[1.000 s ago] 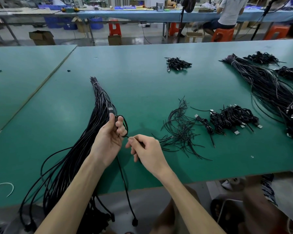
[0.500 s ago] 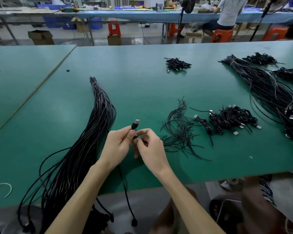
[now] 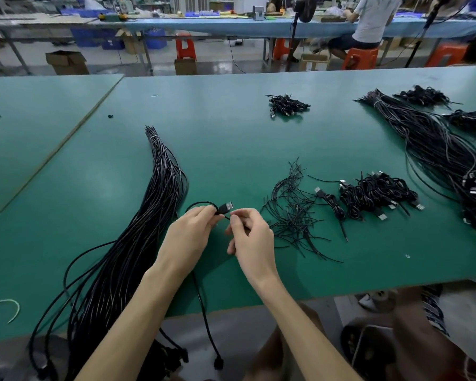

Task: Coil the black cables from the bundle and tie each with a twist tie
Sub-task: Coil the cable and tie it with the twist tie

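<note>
The near end of the bundle (image 3: 138, 243) spills over the counter (image 3: 231, 149) edge into blur. A second bundle (image 3: 437, 149) at the far right is cut off by the frame. The fingers of the left hand (image 3: 193, 232) hide how the cable (image 3: 201, 202) runs inside it. An open box (image 3: 66, 61) on the floor and blue bins (image 3: 157, 39) under the far benches are too distant to show any contents. The left hand grips the cable in a small loop, with the plug (image 3: 226, 207) poking out just past its fingertips. The right hand (image 3: 252, 237), close beside the left, pinches the cable just below the plug. The bundle lies just left of both hands, and the ties (image 3: 294, 213) lie just right.
</note>
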